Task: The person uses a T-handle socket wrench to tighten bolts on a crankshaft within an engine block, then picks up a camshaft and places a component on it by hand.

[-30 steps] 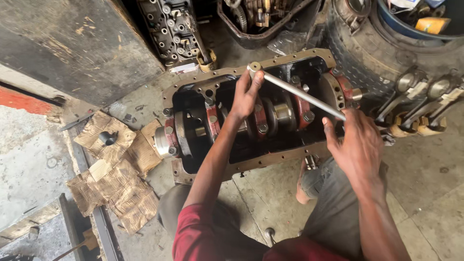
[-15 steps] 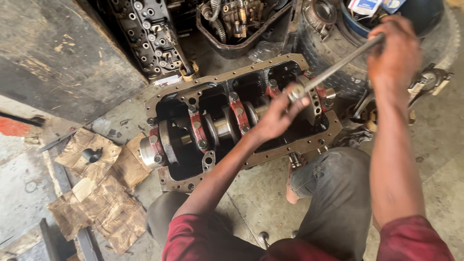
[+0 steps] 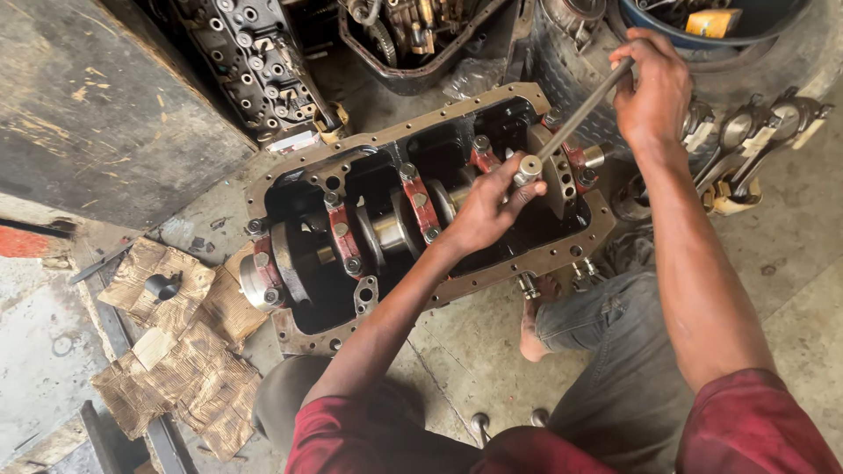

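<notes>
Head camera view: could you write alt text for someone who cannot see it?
A person's right hand grips the long handle of a metal wrench while the left hand steadies its head over an open engine block on a concrete floor. Torn cardboard lies on the left.

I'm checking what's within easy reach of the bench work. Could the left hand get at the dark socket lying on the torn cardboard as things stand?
Probably yes, once freed. The left hand is holding the head of the long wrench over the engine block. The socket lies uncovered on the cardboard on that side, with nothing lying between.
</notes>
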